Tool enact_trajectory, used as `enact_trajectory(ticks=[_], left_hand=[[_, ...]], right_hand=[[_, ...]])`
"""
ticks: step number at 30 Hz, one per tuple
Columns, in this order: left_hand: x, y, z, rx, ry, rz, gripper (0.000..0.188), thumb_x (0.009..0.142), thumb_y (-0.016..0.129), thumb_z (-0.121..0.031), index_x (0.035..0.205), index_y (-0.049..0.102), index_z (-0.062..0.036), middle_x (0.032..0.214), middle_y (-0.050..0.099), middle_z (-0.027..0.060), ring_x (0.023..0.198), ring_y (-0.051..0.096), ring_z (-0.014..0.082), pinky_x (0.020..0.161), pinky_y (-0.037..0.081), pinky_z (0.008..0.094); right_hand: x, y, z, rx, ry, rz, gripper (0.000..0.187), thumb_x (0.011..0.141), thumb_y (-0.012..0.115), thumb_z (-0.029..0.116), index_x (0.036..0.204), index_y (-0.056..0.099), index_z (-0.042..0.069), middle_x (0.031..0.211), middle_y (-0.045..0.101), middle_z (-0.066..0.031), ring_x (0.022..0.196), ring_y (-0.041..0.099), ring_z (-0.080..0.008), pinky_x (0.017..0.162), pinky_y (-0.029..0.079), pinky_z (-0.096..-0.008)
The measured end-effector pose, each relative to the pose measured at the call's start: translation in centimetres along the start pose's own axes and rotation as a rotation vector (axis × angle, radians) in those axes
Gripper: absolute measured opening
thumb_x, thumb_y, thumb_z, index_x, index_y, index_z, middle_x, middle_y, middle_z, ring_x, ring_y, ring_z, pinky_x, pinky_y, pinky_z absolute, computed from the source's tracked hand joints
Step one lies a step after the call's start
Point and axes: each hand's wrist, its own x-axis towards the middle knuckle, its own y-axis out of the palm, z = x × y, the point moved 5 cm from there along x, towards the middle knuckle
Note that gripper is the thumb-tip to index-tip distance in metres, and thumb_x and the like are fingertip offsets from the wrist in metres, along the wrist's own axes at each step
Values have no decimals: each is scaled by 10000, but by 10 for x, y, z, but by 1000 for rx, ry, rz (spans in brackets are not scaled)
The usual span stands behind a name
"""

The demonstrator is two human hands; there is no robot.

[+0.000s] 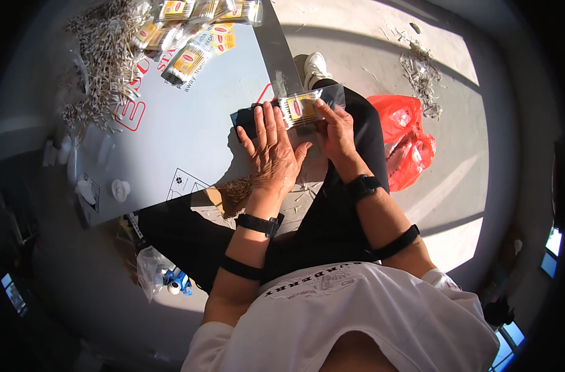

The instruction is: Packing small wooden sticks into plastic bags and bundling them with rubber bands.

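Note:
A clear plastic packet of cotton swabs (302,108) with a yellow and red label lies across the table's right edge. My right hand (338,133) pinches its right end, thumb on top. Its clear film sticks out past my fingers. My left hand (271,149) lies flat with fingers spread beside the packet's left end, over a dark flat piece (240,118) mostly hidden under it. Farther off on the pale printed tabletop (152,167) lie several filled swab packets (188,61) and yellow label cards (222,38).
A large heap of loose cotton swabs (106,56) covers the table's far left. A small white object (120,190) sits near its front left corner. On the floor at right are a red plastic bag (409,146) and scattered swabs (422,77). A clear bag (152,273) lies below left.

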Motion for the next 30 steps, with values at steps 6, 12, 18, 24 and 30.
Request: enact_trajectory(ticks=[6,12,18,24,30], left_hand=[[-3,-7,22,-147,-23,-108,885,885,603,-507,1475,264,59,1591,146,210,1494,56,342,1139,15,639],[-7,-9,23,-203,49,14,840,875,634,-459,1480,295,15,1595,157,186,1494,95,315,1165,49,591],[1,-2,6,-109,1,-66,859,904,568,-513,1480,275,53,1599,148,186,1498,71,319,1174,36,566],[6,0,-2,-71,-1,-66,896,905,546,-543,1484,248,73,1606,125,178,1501,51,317,1162,24,589],[7,4,-6,-97,-29,-46,879,920,539,-522,1485,236,78,1612,100,165,1502,21,316,1150,26,615]], right_hand=[[-6,-25,12,-58,-12,-50,268,858,753,341,861,662,89,689,564,38,526,472,-67,508,390,-229],[16,-17,6,22,0,16,252,870,729,347,879,669,103,767,606,26,570,532,-99,494,416,-238],[20,4,7,-12,-62,89,247,908,684,317,821,661,87,729,611,31,604,525,-64,527,421,-248],[10,11,15,-10,-85,7,247,941,641,238,800,635,35,725,592,8,638,521,-84,592,427,-262],[20,5,4,75,-99,53,205,927,664,208,846,654,19,764,619,3,673,550,-90,626,457,-256]])
